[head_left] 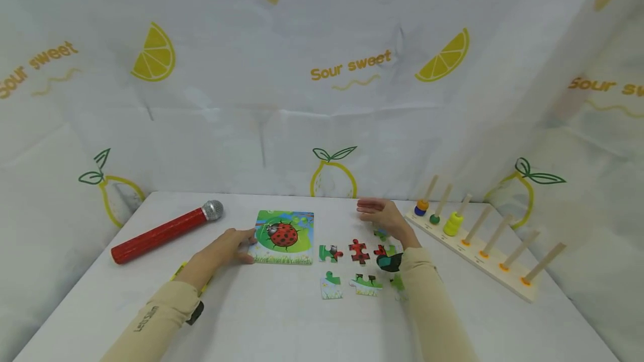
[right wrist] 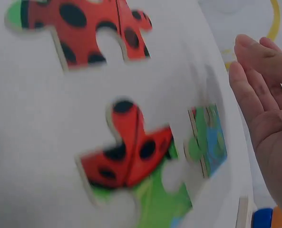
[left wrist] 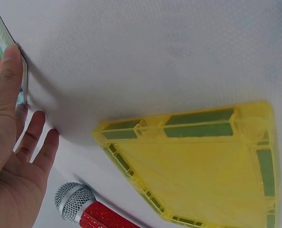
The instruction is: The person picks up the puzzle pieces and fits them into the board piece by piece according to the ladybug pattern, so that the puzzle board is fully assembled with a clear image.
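A square ladybug picture board point(head_left: 287, 256) lies flat on the table. My left hand point(head_left: 233, 244) touches its left edge; in the left wrist view the thumb is at a corner of the board point(left wrist: 24, 78) and the other fingers stay loosely extended. My right hand point(head_left: 384, 218) is raised over the far end of the loose puzzle pieces, fingers extended, holding nothing. Below it lie a red ladybug piece point(head_left: 359, 251), a green-and-red piece point(head_left: 329, 253) and several others. In the right wrist view, a blue-and-green piece point(right wrist: 212, 142) is nearest the hand.
A red microphone point(head_left: 163, 234) lies at the left. A yellow translucent square frame point(left wrist: 188, 166) sits partly under my left forearm. At the right stands a wooden peg board point(head_left: 493, 266) with upright pegs and coloured beads. A lemon-print curtain point(head_left: 226, 127) hangs behind the table.
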A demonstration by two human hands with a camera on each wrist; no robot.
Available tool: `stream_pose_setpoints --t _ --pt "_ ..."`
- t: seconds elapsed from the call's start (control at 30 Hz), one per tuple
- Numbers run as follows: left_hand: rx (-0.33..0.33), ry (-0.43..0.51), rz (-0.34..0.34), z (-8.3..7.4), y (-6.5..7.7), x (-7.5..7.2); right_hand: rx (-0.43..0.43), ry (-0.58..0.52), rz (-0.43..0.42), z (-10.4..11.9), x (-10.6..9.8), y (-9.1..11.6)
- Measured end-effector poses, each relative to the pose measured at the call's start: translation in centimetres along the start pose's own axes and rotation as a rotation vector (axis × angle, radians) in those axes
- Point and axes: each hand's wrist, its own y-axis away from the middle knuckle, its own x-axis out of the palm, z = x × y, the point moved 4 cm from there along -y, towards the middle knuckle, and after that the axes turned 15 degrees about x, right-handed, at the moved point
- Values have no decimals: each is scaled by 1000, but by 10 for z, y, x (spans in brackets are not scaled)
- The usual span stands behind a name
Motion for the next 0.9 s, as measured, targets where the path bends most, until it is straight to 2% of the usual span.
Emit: stream_pose_setpoints --t 0.17,0.33,0.57,0.7,0.9 --pt "-19 14 7 -2 1 -1 24 52 2 -13 -36 19" --pt "-4 4 1 -4 3 -2 78 106 -2 -24 -53 29" --pt "22 -11 -3 -3 2 -1 96 143 42 -32 -56 26" --pt "15 -10 -3 -2 3 -2 75 215 23 -31 -52 23" --pt "-6 0 6 -1 2 -1 73 308 -53 -27 -50 23"
